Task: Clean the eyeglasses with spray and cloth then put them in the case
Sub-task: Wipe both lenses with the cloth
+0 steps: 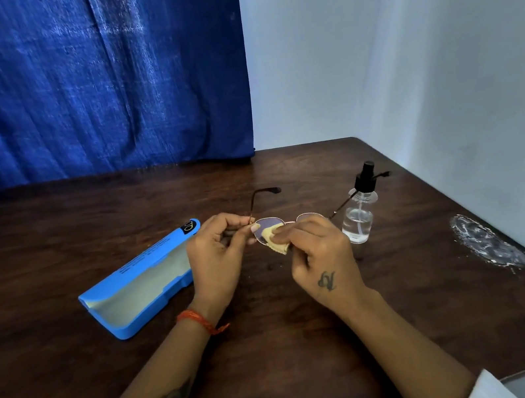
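Dark wooden counter (54,251) is carrying an open blue case (136,282) and a spray bottle (358,217). Above it, the left hand (219,258) is pinching the eyeglasses (275,224) at the hinge while the right hand (318,252) is pressing a yellow cloth (276,236) on 1 lens. Light circular rubbing should suit. Frame is running left-right, arms pointing away.

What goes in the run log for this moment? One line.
stage: wiping lens | left hand: eyeglasses | right hand: cloth | case: open
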